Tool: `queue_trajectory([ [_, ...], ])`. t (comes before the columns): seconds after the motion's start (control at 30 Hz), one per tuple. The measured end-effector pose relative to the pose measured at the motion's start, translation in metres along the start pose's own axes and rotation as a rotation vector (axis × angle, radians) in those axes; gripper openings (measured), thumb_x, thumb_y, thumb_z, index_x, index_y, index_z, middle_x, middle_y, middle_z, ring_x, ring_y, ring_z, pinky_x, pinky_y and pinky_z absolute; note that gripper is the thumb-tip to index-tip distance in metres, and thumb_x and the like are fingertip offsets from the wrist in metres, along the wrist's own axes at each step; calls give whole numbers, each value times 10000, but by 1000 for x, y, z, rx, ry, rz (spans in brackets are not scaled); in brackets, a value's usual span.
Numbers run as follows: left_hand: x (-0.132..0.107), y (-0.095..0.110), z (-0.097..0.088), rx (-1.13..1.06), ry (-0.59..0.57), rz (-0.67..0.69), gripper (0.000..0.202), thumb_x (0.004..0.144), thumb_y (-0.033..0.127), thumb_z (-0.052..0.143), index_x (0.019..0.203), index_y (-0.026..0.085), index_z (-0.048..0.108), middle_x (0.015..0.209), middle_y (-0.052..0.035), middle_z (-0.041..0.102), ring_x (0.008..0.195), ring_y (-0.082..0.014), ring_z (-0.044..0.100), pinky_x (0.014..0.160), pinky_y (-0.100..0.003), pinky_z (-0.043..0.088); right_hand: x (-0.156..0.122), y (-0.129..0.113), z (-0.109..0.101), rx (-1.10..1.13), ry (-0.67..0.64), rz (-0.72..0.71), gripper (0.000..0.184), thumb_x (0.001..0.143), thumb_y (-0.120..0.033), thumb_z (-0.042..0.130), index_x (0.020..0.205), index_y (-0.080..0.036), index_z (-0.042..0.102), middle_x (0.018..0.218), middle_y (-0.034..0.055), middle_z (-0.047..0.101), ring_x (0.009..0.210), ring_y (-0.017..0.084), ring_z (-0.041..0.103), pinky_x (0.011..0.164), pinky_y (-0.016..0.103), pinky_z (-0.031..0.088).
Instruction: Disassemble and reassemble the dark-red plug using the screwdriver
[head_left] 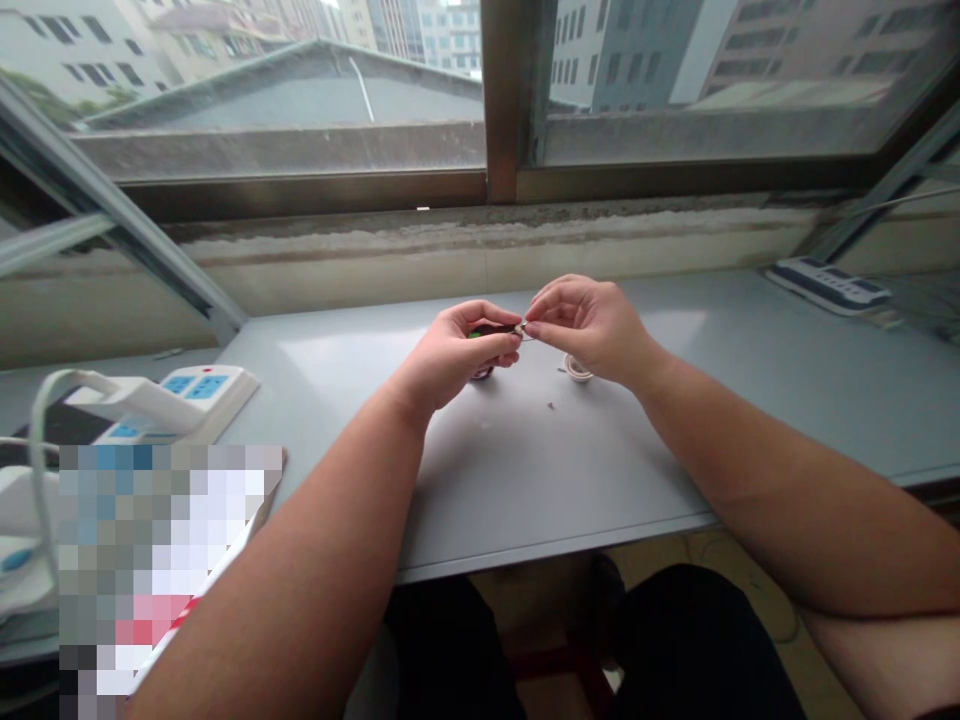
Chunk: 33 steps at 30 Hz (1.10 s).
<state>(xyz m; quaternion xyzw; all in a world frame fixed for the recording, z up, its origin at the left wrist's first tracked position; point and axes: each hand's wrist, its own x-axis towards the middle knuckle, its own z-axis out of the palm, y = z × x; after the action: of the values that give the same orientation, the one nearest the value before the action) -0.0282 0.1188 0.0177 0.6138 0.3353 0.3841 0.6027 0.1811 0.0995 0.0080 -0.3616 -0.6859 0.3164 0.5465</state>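
Observation:
Above the middle of the table, my left hand [469,345] is closed around a small dark object with a green patch [491,330]. A small pale piece shows at its right end, by my fingertips. My right hand [589,320] is closed in a pinch right beside that end; what lies between its fingertips is too small to make out. Under my right hand sits a small white ring-shaped item [577,368] on the table. Part of a dark reddish round thing [482,373] shows just below my left hand. A tiny bit [551,405] lies between them, nearer to me.
The grey table [510,490] runs up to the wall under a window. At left are a white power strip [217,385] with a plug and cable, and a blurred-out flat item [172,560]. Another power strip [829,288] lies at the far right.

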Motion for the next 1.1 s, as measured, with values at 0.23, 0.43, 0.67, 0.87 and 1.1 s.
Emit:
queue_trajectory([
  [0.23,1,0,-1,-47,-9,-23,316,707,221,885,976,157,734,778,-43,703,687,-134,690,540,-206,413,-2,-8,-5,-244,-84,-159,74,886,-252,747,869,-190,711,809,17,741,756,162,683,753,311,576],
  [0.43,-1,1,1,-101,-17,-37,301,710,197,870,980,132,753,819,-52,731,697,-116,698,615,-203,498,-2,-12,-6,-312,-78,-197,92,880,-265,748,835,-189,721,813,28,762,757,170,686,733,310,566],
  [0.67,-2,5,3,-140,9,-60,249,743,191,823,972,118,757,858,-62,754,671,-108,705,626,-205,535,-2,-4,-6,-206,-69,-104,138,862,-315,791,847,-182,757,861,62,796,799,209,736,776,361,606],
  [0.87,-3,5,3,-149,16,-50,214,764,179,793,968,122,763,864,-60,753,670,-111,714,622,-202,543,-3,-6,-5,-125,-65,-30,174,855,-351,810,875,-182,778,872,70,806,803,215,748,800,380,630],
  [1.1,-2,5,4,-146,27,-61,203,769,170,781,967,136,755,873,-54,756,674,-120,729,637,-216,560,-3,-5,-5,-179,-74,-42,155,860,-338,788,862,-184,766,876,60,802,807,210,743,811,376,627],
])
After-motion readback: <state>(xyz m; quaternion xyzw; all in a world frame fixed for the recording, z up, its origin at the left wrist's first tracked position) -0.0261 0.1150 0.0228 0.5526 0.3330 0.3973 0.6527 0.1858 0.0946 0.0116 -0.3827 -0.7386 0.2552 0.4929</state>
